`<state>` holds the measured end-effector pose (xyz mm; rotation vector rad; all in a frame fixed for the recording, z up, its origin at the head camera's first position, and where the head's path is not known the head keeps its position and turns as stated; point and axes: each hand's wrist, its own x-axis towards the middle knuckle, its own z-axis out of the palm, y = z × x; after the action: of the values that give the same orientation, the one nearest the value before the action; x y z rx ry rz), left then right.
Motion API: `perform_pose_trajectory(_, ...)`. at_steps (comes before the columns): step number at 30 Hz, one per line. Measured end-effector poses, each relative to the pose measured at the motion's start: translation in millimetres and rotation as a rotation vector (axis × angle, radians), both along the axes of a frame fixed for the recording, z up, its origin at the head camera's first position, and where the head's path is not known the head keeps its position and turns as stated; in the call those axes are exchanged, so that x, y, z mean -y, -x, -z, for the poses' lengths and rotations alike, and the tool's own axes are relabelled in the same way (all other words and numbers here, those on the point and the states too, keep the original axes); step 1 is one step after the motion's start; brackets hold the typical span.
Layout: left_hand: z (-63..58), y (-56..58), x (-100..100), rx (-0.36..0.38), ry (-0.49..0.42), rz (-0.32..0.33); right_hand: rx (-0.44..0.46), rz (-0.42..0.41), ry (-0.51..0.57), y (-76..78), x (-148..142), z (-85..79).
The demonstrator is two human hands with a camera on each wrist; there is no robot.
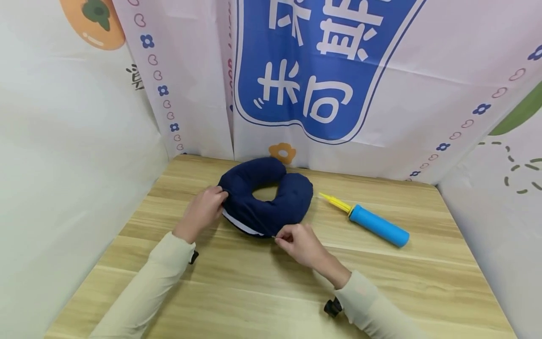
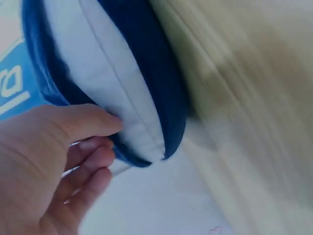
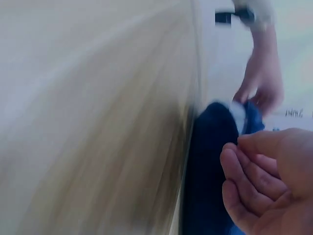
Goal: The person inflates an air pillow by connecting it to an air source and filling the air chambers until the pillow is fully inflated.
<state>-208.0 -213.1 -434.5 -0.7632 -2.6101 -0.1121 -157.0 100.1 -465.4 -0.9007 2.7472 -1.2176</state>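
Observation:
A navy U-shaped neck pillow (image 1: 292, 193) lies on the wooden table, its opening turned to the back. Along its near left edge the zipper gapes, and a white inner lining (image 2: 115, 73) shows between the two dark borders. At the left end of this gap, my left hand (image 1: 205, 209) pinches the cover's upper border between thumb and fingers. My right hand (image 1: 302, 242) is at the gap's other end, thumb and index finger pinching the small zipper pull (image 1: 274, 236). In the right wrist view, the right hand's other fingers (image 3: 244, 188) curl loosely beside the navy fabric.
A blue hand pump (image 1: 378, 226) with a yellow nozzle lies to the right of the pillow, its tip pointing towards it. Behind the wooden table (image 1: 254, 292) hangs a printed white curtain (image 1: 195, 70), with white walls on both sides.

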Motion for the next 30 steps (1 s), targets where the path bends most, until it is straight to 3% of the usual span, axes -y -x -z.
perform_pose_trajectory(3, -3.7, -1.8, -2.2, 0.046, 0.014, -0.068, 0.019, 0.001, 0.004, -2.6, 12.4, -0.4)
perform_pose_trajectory(6, -12.7, -22.7, -9.9, 0.089, -0.002, -0.129, 0.049, 0.012, 0.007, -5.7, 18.3, -1.7)
perform_pose_trajectory(8, -17.9, -41.6, -19.4, 0.149, -0.059, -0.129, 0.059, 0.017, 0.012, -8.1, 18.5, -2.5)
perform_pose_trajectory(11, -15.6, -65.4, -39.4, 0.331, -0.223, -0.060, 0.059, 0.020, 0.021, -10.8, 16.9, -4.1)
perform_pose_trajectory(13, -6.5, -74.8, -54.1, 0.510, -0.365, -0.001, 0.047, 0.027, 0.022, -11.7, 15.7, -3.9)
perform_pose_trajectory(16, 14.0, -80.7, -72.9, 0.728, -0.564, 0.035, 0.040, 0.049, 0.015, -12.2, 15.7, -3.0)
perform_pose_trajectory(18, 26.8, -81.5, -81.5, 0.826, -0.684, 0.029, 0.031, 0.055, 0.014, -12.6, 16.7, -2.1)
perform_pose_trajectory(21, 39.8, -81.7, -88.5, 0.864, -0.839, 0.016, 0.013, 0.043, 0.019, -12.8, 19.3, -0.8)
perform_pose_trajectory(24, 44.7, -82.8, -91.3, 0.852, -0.945, 0.010, -0.012, 0.019, 0.029, -12.6, 21.3, 0.9)
perform_pose_trajectory(30, 47.2, -84.0, -93.3, 0.825, -0.988, 0.018, -0.096, -0.059, 0.036, -10.2, 20.4, 5.3)
